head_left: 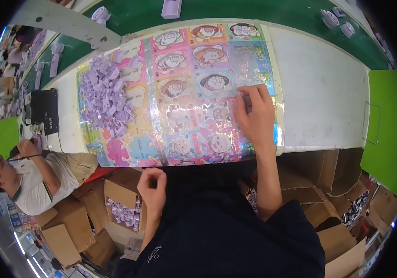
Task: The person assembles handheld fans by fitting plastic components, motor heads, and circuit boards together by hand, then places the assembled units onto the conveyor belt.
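Lilac pile: a heap of small lilac parts [105, 92] lies on the left part of the printed mat [175, 111]; its lower pieces are hidden.
Printed mat: spread on the white table [319, 92]; glare washes out some of its cartoon pictures.
Right hand [258, 116]: over the mat's right part, thumb and bent fingers close together; I cannot tell whether its grip pinches anything.
Left hand [154, 187]: just off the mat's near edge, fingers curled toward the thumb; whether that grip holds something cannot be told.
White post [68, 25]: slants in to the mat's far left corner, blocking part of the green belt [254, 11].
Green belt: beyond the mat's far edge, cut off above.
Black box [43, 111]: left of the mat.
Co-worker [45, 180]: seated left of the mat's near corner.
Open carton [119, 192]: below the mat's near left edge, lilac pieces inside.
Lettering: small marks on the mat and dark shirt [235, 236], mostly illegible.
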`<state>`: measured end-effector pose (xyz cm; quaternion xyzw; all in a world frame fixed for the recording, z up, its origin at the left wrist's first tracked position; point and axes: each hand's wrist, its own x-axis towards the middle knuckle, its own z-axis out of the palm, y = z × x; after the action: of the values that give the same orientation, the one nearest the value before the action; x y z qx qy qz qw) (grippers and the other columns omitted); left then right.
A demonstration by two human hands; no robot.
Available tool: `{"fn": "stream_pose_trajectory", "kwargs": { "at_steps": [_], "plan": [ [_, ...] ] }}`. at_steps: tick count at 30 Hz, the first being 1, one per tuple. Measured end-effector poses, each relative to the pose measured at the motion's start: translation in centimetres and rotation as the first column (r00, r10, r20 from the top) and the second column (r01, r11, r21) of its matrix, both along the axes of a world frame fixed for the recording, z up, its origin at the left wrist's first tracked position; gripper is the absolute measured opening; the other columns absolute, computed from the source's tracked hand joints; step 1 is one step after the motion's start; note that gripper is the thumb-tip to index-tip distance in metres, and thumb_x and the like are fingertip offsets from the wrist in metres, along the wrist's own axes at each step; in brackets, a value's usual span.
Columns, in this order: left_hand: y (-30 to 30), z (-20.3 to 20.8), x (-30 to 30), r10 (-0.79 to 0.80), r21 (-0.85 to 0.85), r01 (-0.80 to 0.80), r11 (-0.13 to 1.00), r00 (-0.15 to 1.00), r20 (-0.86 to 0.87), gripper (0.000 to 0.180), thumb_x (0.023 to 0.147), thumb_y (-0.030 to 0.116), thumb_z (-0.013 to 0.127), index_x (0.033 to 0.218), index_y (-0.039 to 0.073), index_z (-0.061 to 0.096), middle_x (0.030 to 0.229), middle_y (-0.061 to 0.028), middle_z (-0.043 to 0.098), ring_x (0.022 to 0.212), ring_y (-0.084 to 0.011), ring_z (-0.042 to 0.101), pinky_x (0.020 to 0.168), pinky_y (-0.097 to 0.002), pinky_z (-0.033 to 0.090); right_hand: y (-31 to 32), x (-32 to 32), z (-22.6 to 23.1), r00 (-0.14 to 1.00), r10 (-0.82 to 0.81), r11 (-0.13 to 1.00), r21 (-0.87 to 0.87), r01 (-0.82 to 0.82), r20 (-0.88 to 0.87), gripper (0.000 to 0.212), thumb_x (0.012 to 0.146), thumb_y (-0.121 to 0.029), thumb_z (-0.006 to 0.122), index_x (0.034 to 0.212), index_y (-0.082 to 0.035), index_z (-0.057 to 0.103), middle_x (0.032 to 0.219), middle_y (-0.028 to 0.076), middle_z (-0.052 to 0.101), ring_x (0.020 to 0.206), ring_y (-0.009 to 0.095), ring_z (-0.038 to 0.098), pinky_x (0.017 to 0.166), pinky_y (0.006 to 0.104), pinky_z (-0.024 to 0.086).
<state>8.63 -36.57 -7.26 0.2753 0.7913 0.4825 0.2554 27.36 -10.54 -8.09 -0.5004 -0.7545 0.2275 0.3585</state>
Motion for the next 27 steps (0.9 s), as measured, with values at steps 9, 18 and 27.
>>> {"fn": "stream_pose_trajectory", "kwargs": {
  "at_steps": [9, 18, 27],
  "plan": [
    [7.8, 0.9, -7.6, -0.164, 0.155, 0.514, 0.844, 0.521, -0.837, 0.017, 0.071, -0.009, 0.065, 0.083, 0.003, 0.063, 0.06, -0.0046, 0.048, 0.051, -0.0231, 0.048, 0.049, -0.0342, 0.034, 0.0, -0.3, 0.4, 0.993, -0.061, 0.996, -0.066, 0.054, -0.104, 0.01, 0.087, 0.0, 0.068, 0.097, -0.003, 0.068, 0.088, 0.009, 0.062, 0.066, 0.023, 0.063, 0.058, 0.0331, 0.049],
    [10.3, -0.9, -8.5, -0.373, 0.021, 0.652, 0.758, 0.46, -0.806, 0.013, 0.075, 0.004, 0.068, 0.088, 0.004, 0.067, 0.072, -0.0064, 0.057, 0.068, -0.0238, 0.059, 0.064, -0.0359, 0.048, 0.3, -1.7, 0.4, 0.976, -0.192, 0.977, 0.116, 0.18, 0.105, 0.007, 0.089, -0.003, 0.067, 0.096, -0.004, 0.067, 0.084, 0.01, 0.063, 0.067, 0.025, 0.066, 0.059, 0.0354, 0.052],
    [9.5, -1.6, -9.5, -0.373, 0.076, 0.636, 0.768, 0.54, -0.754, 0.012, 0.078, 0.009, 0.068, 0.089, 0.005, 0.067, 0.073, -0.0073, 0.059, 0.07, -0.0254, 0.062, 0.066, -0.0374, 0.05, 0.0, -13.3, 1.5, 0.96, 0.183, 0.959, 0.174, -0.222, 0.214, 0.041, 0.084, -0.01, 0.069, 0.124, -0.004, 0.061, 0.113, 0.022, 0.06, 0.102, 0.04, 0.061, 0.086, 0.0476, 0.052]
  ]
}}
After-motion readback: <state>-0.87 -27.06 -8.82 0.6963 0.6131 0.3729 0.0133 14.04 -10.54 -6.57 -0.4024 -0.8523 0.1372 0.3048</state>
